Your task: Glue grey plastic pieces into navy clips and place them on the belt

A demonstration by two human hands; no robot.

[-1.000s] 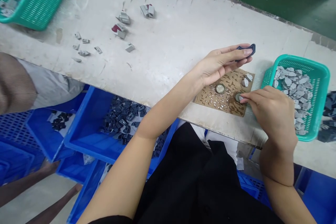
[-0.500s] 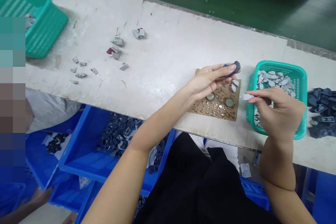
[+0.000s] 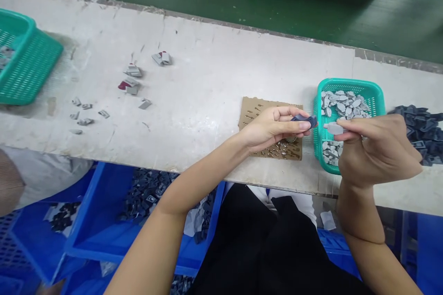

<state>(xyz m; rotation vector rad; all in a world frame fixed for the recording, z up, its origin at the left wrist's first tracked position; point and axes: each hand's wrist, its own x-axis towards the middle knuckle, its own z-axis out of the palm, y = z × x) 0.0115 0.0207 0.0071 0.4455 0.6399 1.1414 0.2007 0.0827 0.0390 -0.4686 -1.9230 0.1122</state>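
My left hand (image 3: 273, 129) is closed on a dark blue-grey plastic part (image 3: 305, 121), gripped between thumb and fingers above a brown cardboard sheet (image 3: 251, 113). Facing it, my right hand (image 3: 377, 145) pinches a small flat light-grey piece (image 3: 334, 128) by one end. A short gap lies between the grey piece and the dark part. Beneath my right hand stands a green basket (image 3: 380, 97) with many light-grey pieces (image 3: 346, 103) in it. Glossy drops and a round metal cap dot the cardboard, partly covered by my left hand.
A heap of dark parts (image 3: 424, 131) lies right of the basket. Several grey pieces (image 3: 133, 71) are scattered left on the white table (image 3: 200, 78). A second green basket (image 3: 38, 64) stands far left. Blue bins (image 3: 104, 235) sit below the table edge; another person's sleeve (image 3: 51, 175) shows there.
The view has shifted. My left hand has lowered and turned the dark part toward my right hand. The grey piece and the dark part are closer together.
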